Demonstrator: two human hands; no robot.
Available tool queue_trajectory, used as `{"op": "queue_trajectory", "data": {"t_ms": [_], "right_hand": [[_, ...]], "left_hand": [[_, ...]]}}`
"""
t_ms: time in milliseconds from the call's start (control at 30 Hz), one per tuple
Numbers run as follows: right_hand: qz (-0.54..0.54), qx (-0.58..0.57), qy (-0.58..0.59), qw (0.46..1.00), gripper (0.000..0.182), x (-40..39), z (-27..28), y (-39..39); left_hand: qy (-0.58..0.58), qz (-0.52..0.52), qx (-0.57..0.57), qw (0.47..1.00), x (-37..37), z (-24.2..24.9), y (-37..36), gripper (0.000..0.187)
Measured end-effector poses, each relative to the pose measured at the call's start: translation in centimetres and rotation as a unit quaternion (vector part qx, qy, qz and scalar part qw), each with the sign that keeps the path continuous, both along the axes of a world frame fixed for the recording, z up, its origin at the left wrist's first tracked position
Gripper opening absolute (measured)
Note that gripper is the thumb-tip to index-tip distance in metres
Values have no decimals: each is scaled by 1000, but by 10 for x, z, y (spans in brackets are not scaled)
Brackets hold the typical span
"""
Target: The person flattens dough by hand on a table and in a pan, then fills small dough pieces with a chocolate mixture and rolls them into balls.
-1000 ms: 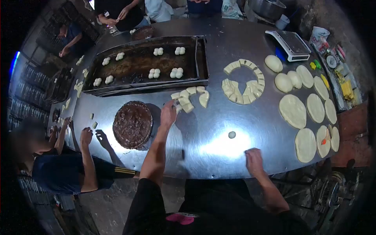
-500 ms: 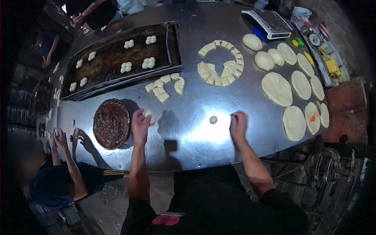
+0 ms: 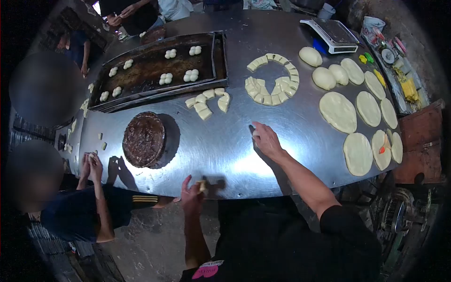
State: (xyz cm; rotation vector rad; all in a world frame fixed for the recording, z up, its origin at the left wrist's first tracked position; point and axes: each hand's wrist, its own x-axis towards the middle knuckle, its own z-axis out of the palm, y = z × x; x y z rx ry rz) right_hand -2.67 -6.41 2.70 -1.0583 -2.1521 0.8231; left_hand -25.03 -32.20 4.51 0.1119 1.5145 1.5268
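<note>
My left hand (image 3: 191, 197) is at the table's near edge, its fingers closed on a small piece of dough (image 3: 202, 186). Farther forward, my right hand (image 3: 268, 140) is over the steel table, with a small dough ball (image 3: 255, 133) partly showing at its fingertips. Left of my hands sits a round mound of dark brown filling (image 3: 143, 139). Several cut dough pieces (image 3: 203, 111) lie beyond it, beside a ring of cut dough (image 3: 258, 96).
A dark baking tray (image 3: 145, 70) holds clusters of dough balls. Flattened dough rounds (image 3: 338, 113) and whole dough lumps (image 3: 324, 78) lie to the right, near a scale (image 3: 331, 35). A co-worker's hands (image 3: 91, 164) are at the left edge; other people stand at the back.
My left hand has come back toward me with a dough piece picked up from beside the filling. My right hand has moved left and forward onto the small dough ball. The view has shifted slightly.
</note>
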Motion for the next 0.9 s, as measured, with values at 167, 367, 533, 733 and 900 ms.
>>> {"op": "queue_trajectory", "data": {"t_ms": [167,367,533,733,900], "right_hand": [[7,75,-87,993,48,-9,9,-17],[127,-328,92,932,36,-26,56,-75],[126,-502,188,835,23,-28,69,-76],[90,-621,396,670,47,-86,77,-98],[-2,-644,353,679,55,-163,55,-113]], "left_hand": [[133,-121,9,984,26,17,25,34],[122,-147,79,978,62,48,84,30],[65,-132,96,984,41,64,81,24],[24,-49,154,987,32,39,62,34],[296,-64,18,953,5,27,44,44]]}}
